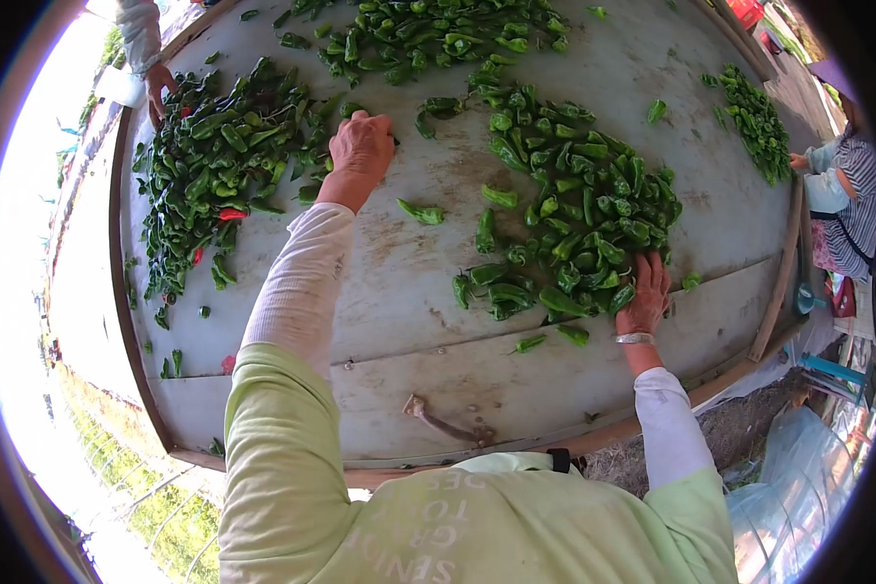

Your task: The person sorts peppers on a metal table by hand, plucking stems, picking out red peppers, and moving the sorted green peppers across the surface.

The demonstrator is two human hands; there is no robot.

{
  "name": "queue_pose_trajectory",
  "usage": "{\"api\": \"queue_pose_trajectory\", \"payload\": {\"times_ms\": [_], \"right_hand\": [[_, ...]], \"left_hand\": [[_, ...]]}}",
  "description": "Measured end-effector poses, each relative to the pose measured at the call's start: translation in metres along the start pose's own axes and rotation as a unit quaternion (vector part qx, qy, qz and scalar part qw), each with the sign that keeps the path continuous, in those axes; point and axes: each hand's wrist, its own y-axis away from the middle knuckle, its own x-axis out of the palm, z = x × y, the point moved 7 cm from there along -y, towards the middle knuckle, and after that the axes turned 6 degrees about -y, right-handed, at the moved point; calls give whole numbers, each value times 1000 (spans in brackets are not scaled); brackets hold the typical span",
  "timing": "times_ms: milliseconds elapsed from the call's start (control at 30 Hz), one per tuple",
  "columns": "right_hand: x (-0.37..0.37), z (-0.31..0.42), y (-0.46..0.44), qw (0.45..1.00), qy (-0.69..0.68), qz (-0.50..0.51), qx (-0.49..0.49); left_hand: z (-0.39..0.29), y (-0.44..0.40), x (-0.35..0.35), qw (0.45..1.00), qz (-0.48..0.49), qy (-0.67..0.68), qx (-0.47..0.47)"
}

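Observation:
My left hand [362, 148] is over the table near the right side of the left pile of green peppers [229, 141]. Its fingers are curled, and a bit of green pepper shows at their edge. My right hand [644, 294] rests against the near right edge of the middle pile of green peppers [594, 204]. Those fingers are stretched forward along the peppers, with the tips partly hidden. A single green pepper [420, 211] lies between the two piles. One red pepper [232, 213] shows in the left pile.
A wood-edged metal table [389, 331] carries the piles, with another green pepper heap [438, 34] at the far side. A co-worker's hand [158, 88] touches the left pile. Another person [847, 185] stands at the right by a smaller pepper pile [754, 122].

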Motion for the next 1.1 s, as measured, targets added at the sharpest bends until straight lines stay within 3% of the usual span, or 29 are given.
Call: {"api": "queue_pose_trajectory", "payload": {"times_ms": [100, 167, 300, 500, 667, 900, 1000, 1100], "right_hand": [[0, -1, 0, 1000, -9, -3, -4], [0, -1, 1, 1000, -12, -5, -3], [0, 0, 0, 1000, -11, -9, -10], [-1, 0, -1, 1000, -16, -16, -12], [-2, 0, -2, 1000, -20, -8, -4], [0, 0, -1, 1000, -17, -9, -4], [0, -2, -1, 1000, -15, -5, 4], [-1, -1, 1, 1000, -6, 3, 12]], "left_hand": [[-13, -5, 5, 998, 34, 42, 46], [-31, -7, -9, 984, -49, 149, 89], [-68, -16, -14, 982, -74, 154, 84], [-80, -28, -2, 991, -95, 61, 66], [-96, -24, 1, 986, -90, 57, 127], [-101, -36, 10, 986, -77, 16, 144], [-97, -35, 3, 978, -96, 93, 160], [-48, -14, -11, 919, -62, 389, -7]]}}
